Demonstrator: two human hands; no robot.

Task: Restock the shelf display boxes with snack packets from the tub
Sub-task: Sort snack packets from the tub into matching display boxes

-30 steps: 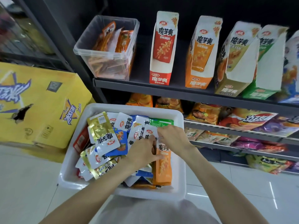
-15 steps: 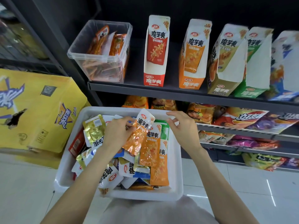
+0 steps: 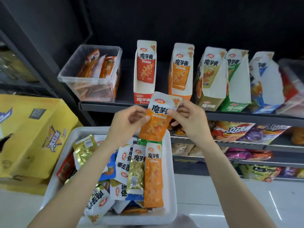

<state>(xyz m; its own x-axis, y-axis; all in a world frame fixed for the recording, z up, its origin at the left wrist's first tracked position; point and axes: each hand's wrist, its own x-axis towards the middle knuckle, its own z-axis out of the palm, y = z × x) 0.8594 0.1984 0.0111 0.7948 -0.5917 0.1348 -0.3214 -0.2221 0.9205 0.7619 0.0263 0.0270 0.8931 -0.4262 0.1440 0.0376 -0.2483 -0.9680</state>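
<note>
An orange snack packet point(image 3: 155, 122) hangs upright above the white tub point(image 3: 171, 191), level with the shelf edge. My left hand point(image 3: 126, 122) pinches its left edge and my right hand point(image 3: 189, 119) pinches its upper right corner. The tub below holds several mixed packets: orange, gold, blue and white. On the shelf stand display boxes: a red one point(image 3: 144, 71), an orange one point(image 3: 181, 71), an olive one point(image 3: 210, 79), a green one point(image 3: 235, 83) and a blue one point(image 3: 264, 86). The held packet is just in front of the red and orange boxes.
A clear plastic bin point(image 3: 90, 74) with orange packets stands at the shelf's left end. A yellow cardboard carton point(image 3: 32, 134) sits on the floor at left. Lower shelves point(image 3: 238, 142) at right carry bagged snacks. The black shelf edge point(image 3: 246, 116) runs behind my hands.
Both hands have risen out of the tub. One orange packet came up with them and is now held upright at shelf height, gripped on both sides.
</note>
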